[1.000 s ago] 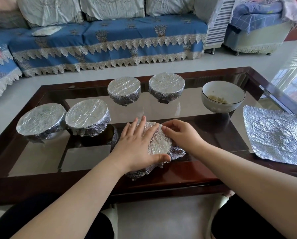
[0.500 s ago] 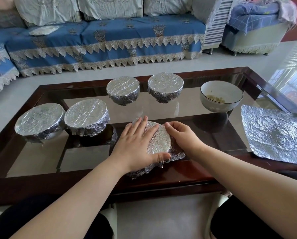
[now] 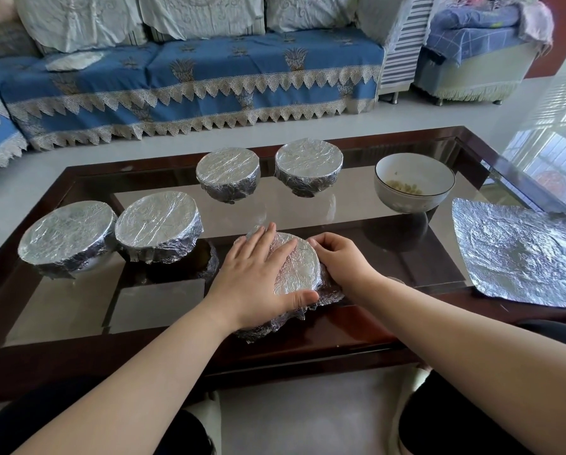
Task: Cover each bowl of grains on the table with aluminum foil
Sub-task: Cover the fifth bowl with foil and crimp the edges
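Two hands [image 3: 255, 280] press foil-covered bowl [image 3: 299, 267]; no writing

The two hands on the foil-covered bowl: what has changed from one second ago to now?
The right hand slid from the top edge of the near bowl's foil down onto its right side, fingers curled against it. The left hand stayed flat on top. The open bowl and the spare foil sheet did not move.

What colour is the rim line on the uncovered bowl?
A thin dark line rings the white uncovered bowl; head view shows it best.
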### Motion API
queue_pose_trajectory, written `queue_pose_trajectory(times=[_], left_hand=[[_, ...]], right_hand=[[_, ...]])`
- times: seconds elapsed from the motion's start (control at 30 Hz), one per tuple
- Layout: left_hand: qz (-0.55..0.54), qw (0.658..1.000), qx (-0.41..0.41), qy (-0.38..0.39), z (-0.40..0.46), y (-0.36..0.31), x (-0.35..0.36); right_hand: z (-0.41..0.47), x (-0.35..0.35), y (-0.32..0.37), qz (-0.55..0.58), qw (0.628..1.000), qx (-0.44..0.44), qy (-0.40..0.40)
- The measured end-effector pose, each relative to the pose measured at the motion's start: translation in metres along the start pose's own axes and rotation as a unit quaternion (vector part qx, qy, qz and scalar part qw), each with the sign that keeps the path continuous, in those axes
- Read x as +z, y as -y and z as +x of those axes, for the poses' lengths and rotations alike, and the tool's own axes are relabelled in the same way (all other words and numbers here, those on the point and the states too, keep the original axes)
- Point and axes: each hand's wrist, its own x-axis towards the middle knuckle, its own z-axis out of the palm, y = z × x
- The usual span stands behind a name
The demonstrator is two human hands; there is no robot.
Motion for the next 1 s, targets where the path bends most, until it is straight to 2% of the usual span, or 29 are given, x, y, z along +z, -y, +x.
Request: queue_pose_trajectory(times=[0.27,0.37,0.47,0.6,0.73,0.9,1.0], left_hand=[[-0.005,1.0,-0.005,-0.005,0.0,-0.002,-0.001],[-0.006,1.0,-0.006,-0.006,0.0,-0.003,-0.002],[-0.003,1.0,-0.01,-0.006,0.0,-0.004,-0.003],[-0.007,1.0,-0.011,-0.008,0.0,-0.004,-0.003],[-0.013,1.0,-0.013,-0.006,0.0,-0.004,-0.004],[-0.011,1.0,-0.016,-0.01,0.0,-0.004,-0.003],[-0.015,1.0,-0.013,-0.011,0.001,-0.003,-0.002]], right_hand=[[0.012,-0.003,0.006,0.039,0.996,0.04,0.07],[0.013,-0.003,0.005,0.046,0.997,0.039,0.038],[0.011,-0.003,0.005,-0.038,0.999,-0.002,-0.024],[0.01,-0.001,0.007,-0.166,0.983,-0.06,-0.058],[0.01,-0.003,0.01,-0.189,0.978,-0.058,-0.072],[-0.005,-0.009,0.021,-0.292,0.952,-0.064,-0.059],[-0.013,-0.009,0.022,-0.232,0.972,-0.025,-0.038]])
